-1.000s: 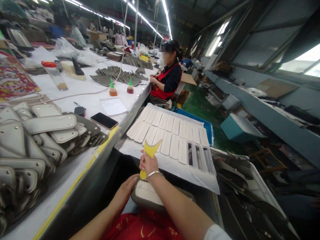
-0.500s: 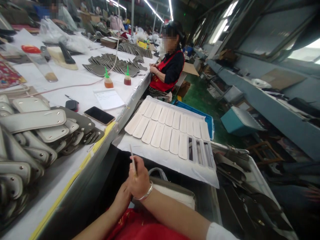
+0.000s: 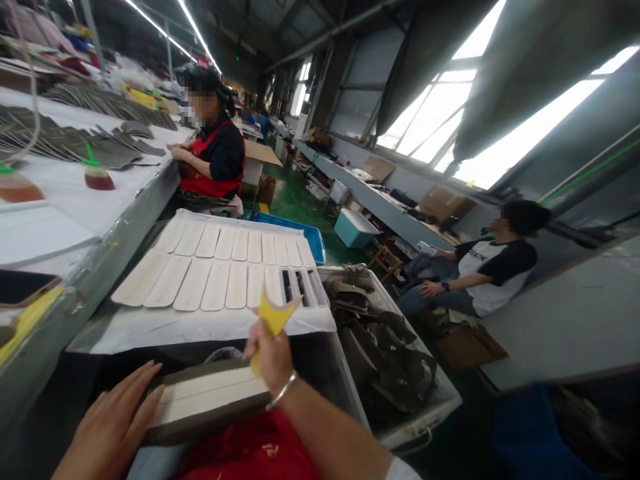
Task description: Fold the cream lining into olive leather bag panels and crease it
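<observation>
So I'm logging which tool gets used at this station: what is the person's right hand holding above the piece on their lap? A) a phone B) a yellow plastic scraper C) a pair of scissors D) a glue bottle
B: the right hand grips a yellow plastic scraper with a forked top, just above the flat padded piece that the left hand rests on at its end.

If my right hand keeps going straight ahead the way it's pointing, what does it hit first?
Most likely the white sheet carrying the rows of cream strips, just beyond the right hand and its yellow scraper. Depth is hard to judge, so the scraper tip may pass above it.
</observation>
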A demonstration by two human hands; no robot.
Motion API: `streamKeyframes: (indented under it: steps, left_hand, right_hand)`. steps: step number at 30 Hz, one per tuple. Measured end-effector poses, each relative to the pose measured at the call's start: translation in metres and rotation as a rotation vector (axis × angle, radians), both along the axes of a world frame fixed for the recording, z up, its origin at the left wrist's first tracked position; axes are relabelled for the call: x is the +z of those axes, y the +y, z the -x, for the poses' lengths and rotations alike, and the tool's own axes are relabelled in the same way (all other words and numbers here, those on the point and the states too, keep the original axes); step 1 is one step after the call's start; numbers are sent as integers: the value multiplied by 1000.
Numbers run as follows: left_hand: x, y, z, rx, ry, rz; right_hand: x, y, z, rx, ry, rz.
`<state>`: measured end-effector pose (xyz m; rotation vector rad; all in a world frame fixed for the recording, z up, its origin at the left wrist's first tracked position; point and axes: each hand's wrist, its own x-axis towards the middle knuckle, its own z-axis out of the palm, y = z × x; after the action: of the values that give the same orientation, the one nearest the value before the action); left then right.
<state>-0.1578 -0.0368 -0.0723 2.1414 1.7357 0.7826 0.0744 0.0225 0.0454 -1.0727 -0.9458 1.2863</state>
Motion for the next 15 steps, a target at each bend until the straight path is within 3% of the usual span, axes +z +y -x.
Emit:
streamKeyframes:
  steps: [2, 4, 8, 11, 15]
  left_hand:
    - [13, 3, -28, -6, 151, -141]
    - [28, 9, -69, -133, 214, -213]
    - [48, 21, -142, -345, 253, -133]
    - [50, 25, -164, -390, 253, -63]
    - [51, 28, -166, -410, 242, -51]
  right_hand:
    - [-3, 13, -42, -143, 119, 56]
    - [-12, 24, -70, -215, 180, 94]
    - [-36, 31, -86, -258, 248, 143]
    - [-45, 32, -85, -255, 282, 171]
    - [-46, 41, -89, -196, 322, 202]
